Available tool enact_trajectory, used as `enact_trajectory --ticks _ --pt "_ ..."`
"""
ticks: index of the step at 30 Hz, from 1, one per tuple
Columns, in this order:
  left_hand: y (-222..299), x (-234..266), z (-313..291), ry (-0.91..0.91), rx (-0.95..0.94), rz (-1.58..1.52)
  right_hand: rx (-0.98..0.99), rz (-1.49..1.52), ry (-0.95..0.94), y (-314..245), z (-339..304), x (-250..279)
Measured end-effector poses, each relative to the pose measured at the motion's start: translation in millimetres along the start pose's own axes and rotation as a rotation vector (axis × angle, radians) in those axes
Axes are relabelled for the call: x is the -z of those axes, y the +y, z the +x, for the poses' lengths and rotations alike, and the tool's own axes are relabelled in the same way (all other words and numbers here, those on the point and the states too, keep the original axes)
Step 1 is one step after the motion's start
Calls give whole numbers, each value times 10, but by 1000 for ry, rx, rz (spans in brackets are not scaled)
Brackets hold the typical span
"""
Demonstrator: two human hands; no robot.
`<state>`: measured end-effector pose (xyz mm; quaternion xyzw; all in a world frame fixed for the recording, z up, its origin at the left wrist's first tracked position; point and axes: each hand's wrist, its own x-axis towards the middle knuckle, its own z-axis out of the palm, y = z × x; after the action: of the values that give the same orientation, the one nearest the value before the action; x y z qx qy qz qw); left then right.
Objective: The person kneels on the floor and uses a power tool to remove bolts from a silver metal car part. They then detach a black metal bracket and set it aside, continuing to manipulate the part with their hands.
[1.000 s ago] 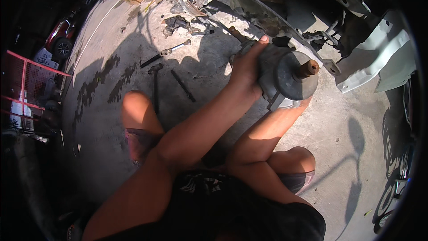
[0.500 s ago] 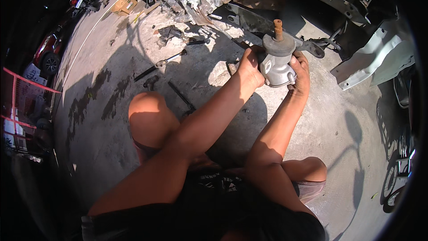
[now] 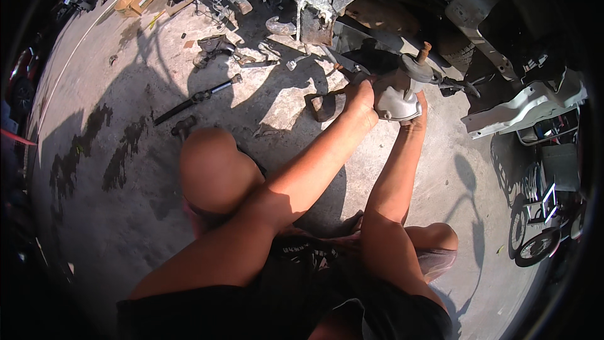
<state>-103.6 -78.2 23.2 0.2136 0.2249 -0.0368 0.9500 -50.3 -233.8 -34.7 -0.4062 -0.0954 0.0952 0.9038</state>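
Both of my hands hold a silver cast-metal gear housing (image 3: 395, 102) out in front of me, above the concrete floor. Its grey round top and rusty splined shaft (image 3: 425, 52) lean away and to the right. My left hand (image 3: 361, 101) is closed against its left side. Gripping the right side is my right hand (image 3: 415, 115), with most of its fingers hidden behind the housing. A dark block-like metal part (image 3: 326, 107) lies on the floor just left of my left hand.
A long-handled tool (image 3: 200, 96) and a hammer-like tool (image 3: 184, 126) lie left, near my knee. Several metal parts (image 3: 214, 47) are scattered farther out. A dirty metal bracket (image 3: 314, 0) stands at the back, a bent silver panel (image 3: 525, 107) at right, and a cardboard box (image 3: 134, 1) far left.
The housing has tipped away from me, its shaft now leaning right. More of my right hand has gone behind it. The whole view has shifted, and the grip stays two-handed.
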Motion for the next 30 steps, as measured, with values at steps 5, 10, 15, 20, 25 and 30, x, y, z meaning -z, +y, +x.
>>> enact_trajectory --ticks 5,10,15,20,25,30 --pt "-26 193 178 -65 12 -45 58 -5 53 28 95 6" --pt "-61 401 -10 -94 -21 107 59 53 29 94 -9 62" --pt "-212 544 33 -149 -59 131 102 22 18 170 -209 215" --pt "-305 634 270 -198 -292 130 101 80 -23 333 -172 171" --pt "-514 582 189 -163 -255 13 98 98 36 467 -282 420" --pt "-515 637 344 -230 -127 6 104 166 -10 471 -202 336"
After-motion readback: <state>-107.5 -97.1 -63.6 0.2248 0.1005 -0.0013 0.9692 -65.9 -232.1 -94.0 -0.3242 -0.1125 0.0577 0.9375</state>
